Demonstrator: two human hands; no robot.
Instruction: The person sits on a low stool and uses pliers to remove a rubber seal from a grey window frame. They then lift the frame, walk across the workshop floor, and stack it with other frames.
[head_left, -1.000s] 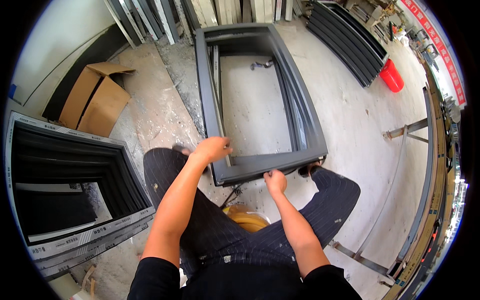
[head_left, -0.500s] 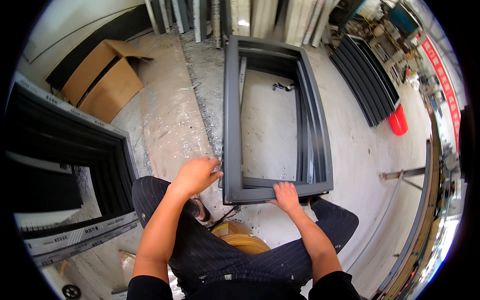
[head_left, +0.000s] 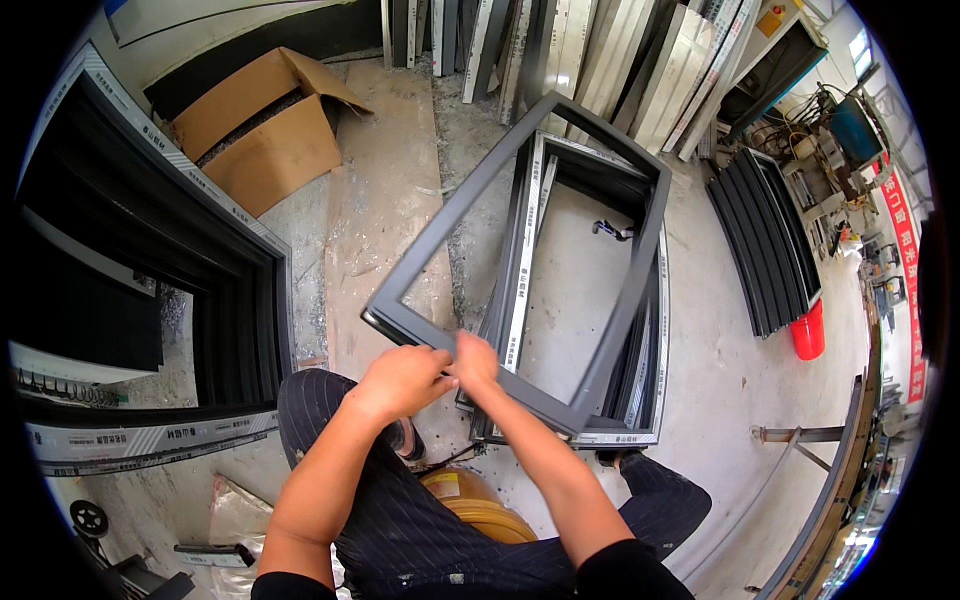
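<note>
A dark grey rectangular window frame (head_left: 440,233) lies slanted across a stack of similar frames, turned so one corner points left toward me. My right hand (head_left: 475,362) reaches across to the left and is closed on its near bar, slightly blurred. Right beside it, my left hand (head_left: 400,382) is at the same bar, fingers bent inward and meeting the right hand; what they hold is hidden. Beneath, the stacked frame (head_left: 521,290) carries pale printed film on its edges. Through its opening, a small dark tool (head_left: 612,231) shows on the floor.
More black frames (head_left: 235,330) with filmed edges stand stacked at left. A cardboard box (head_left: 262,150) is beyond them. Long profiles (head_left: 570,65) lean at the back. Black frames (head_left: 765,250) and a red bucket (head_left: 808,332) stand at right. A yellow round container (head_left: 480,505) sits between my legs.
The top frame has turned from lying squarely on the stack to a slant, uncovering the filmed frame below. My right hand moved left along to meet my left hand. The view shifted too.
</note>
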